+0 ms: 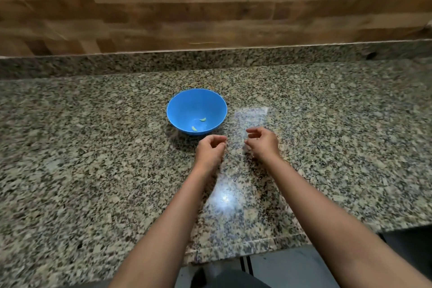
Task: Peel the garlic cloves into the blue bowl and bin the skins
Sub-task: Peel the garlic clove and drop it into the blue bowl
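Hovering near the bowl (187, 105) of two cloves (202, 119), right hand (263, 144) hangs loosely curled, empty; left hand (210, 151) curls tighter, grip unclear.

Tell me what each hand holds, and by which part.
Right hand: nothing, fingers loosely curled. Left hand: fingers curled inward; whether they pinch anything cannot be told.

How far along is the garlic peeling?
Done: two peeled cloves lie in the blue bowl. In hand: the left hand and right hand hover near it, fingers loosely curled; whether the left pinches anything is unclear. Left: no unpeeled garlic, skins or bin shows, so that cannot be judged.
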`<state>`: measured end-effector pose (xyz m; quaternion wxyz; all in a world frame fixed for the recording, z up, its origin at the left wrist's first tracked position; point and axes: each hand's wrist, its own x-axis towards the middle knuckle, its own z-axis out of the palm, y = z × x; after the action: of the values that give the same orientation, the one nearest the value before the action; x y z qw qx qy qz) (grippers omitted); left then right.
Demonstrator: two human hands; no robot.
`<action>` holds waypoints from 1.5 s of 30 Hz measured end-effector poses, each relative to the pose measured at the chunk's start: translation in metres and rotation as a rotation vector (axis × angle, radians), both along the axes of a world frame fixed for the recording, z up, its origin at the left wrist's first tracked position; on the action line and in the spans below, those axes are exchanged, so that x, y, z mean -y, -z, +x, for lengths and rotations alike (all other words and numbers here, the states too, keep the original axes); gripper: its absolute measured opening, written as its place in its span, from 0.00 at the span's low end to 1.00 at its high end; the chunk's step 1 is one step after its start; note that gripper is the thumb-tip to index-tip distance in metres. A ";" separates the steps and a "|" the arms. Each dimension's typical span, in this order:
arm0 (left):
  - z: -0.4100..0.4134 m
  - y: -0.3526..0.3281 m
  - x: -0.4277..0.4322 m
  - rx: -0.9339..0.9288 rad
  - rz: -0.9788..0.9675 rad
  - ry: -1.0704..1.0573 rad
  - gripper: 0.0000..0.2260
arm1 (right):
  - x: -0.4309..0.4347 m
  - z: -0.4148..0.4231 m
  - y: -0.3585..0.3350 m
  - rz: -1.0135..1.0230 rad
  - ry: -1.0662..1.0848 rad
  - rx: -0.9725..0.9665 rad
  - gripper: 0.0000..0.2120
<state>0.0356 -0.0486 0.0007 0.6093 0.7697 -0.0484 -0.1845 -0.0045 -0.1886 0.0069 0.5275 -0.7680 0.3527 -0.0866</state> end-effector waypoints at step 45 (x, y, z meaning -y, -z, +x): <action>-0.039 -0.006 -0.042 0.038 -0.148 -0.285 0.03 | -0.061 -0.041 -0.032 0.655 -0.220 0.045 0.21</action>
<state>-0.0037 -0.0062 0.0062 0.6834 0.7250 0.0364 -0.0776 -0.0456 -0.1281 0.0389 0.7599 -0.5892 0.2651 0.0720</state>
